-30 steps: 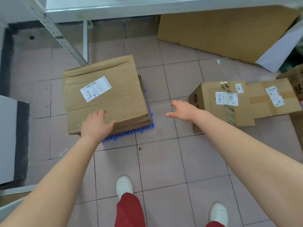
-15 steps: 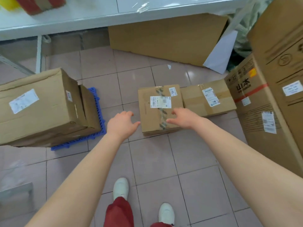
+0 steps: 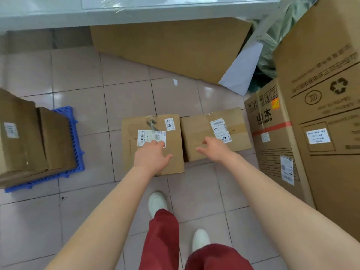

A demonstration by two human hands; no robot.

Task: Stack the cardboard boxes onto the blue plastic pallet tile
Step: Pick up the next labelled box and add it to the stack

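Two small cardboard boxes sit side by side on the tiled floor in front of me. My left hand (image 3: 151, 157) is spread over the left box (image 3: 136, 152), which has a taped seam and white labels. My right hand (image 3: 215, 149) hovers open over the near part of the right box (image 3: 196, 131). Whether either palm touches the cardboard I cannot tell. At the far left, the blue plastic pallet tile (image 3: 75, 137) carries a big cardboard box (image 3: 17, 137) with a smaller box (image 3: 55, 137) under it.
Large printed cartons (image 3: 321, 123) stand at the right, close to the right box. A flattened cardboard sheet (image 3: 169, 45) leans against the back under a white shelf (image 3: 136, 10). My feet in white shoes (image 3: 156, 201) stand on the tiles behind the two boxes.
My left hand has left the big box on the pallet and swung right over the labelled box. My right hand moved onto the neighbouring box. My view has turned right and come closer.
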